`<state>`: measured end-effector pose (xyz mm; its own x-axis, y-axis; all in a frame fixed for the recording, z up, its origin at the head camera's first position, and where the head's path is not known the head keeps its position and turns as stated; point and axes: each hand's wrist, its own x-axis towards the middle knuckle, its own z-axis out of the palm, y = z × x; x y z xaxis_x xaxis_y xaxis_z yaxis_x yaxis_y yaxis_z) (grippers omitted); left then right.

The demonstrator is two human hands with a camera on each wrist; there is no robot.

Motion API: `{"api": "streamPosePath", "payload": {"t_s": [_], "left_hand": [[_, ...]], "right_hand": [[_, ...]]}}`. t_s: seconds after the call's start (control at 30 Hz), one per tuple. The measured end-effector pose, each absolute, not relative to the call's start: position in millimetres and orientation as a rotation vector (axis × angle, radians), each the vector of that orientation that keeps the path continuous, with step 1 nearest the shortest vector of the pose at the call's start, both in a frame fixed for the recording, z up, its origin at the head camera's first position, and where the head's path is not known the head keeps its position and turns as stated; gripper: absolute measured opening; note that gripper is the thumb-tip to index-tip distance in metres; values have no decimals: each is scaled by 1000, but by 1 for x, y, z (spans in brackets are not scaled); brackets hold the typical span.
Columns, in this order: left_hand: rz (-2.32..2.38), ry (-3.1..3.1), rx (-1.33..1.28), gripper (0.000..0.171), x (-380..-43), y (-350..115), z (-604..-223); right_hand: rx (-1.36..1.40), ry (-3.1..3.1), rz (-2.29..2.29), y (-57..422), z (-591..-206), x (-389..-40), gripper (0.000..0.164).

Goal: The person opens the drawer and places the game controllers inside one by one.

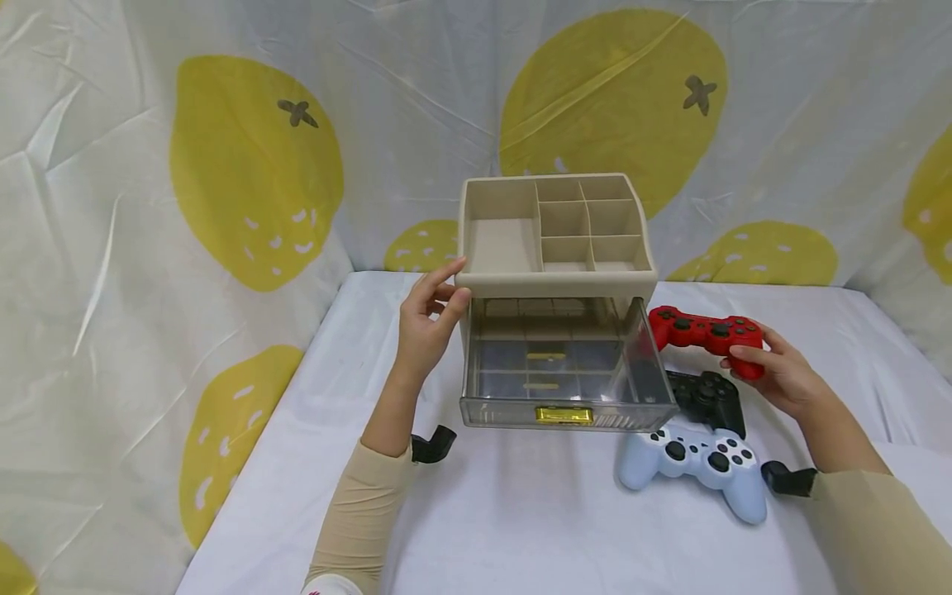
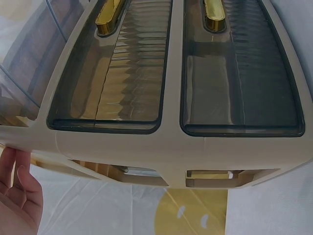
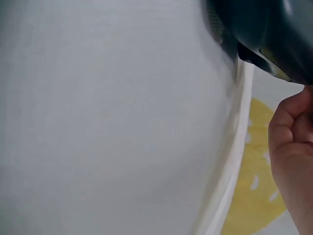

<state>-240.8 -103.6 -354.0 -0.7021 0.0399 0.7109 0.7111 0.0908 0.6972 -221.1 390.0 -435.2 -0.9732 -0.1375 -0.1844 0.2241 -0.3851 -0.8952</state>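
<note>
A beige desktop organizer [image 1: 554, 285] stands at the back of the table, its clear top drawer [image 1: 498, 413] pulled out. My left hand [image 1: 427, 322] is at the organizer's upper left corner, index fingertip and thumb touching its edge. In the left wrist view, that hand [image 2: 19, 193] rests its fingertips against the side wall. To the right of the drawer, my right hand [image 1: 781, 372] grips a red game controller [image 1: 699, 332] by one handle. Below it lie a black game controller [image 1: 710, 401] and a light blue one [image 1: 687, 454], close together.
Two more dark drawer fronts [image 2: 239, 88] with gold handles sit flush in the organizer. Open compartments [image 1: 565, 219] divide its top. A white cloth covers the table [image 1: 535, 512], and a lemon-print curtain [image 1: 416, 107] hangs behind. A dark rounded thing [image 3: 274, 34] fills the right wrist view's corner.
</note>
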Motion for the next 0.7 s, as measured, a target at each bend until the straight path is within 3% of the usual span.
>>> {"api": "streamPosePath", "payload": {"t_s": [0.27, 0.5, 0.7], "left_hand": [[-1665, -1827, -749, 37, -241, -106, -354], [-1631, -1843, -747, 61, -240, -105, -353], [-1635, -1845, -741, 67, -240, -104, -353]], "right_hand": [[-69, 1525, -2570, 388, -431, -210, 48], [-267, 1453, -2611, 385, -427, -201, 51], [-390, 1431, -2617, 378, -417, -192, 55]]}}
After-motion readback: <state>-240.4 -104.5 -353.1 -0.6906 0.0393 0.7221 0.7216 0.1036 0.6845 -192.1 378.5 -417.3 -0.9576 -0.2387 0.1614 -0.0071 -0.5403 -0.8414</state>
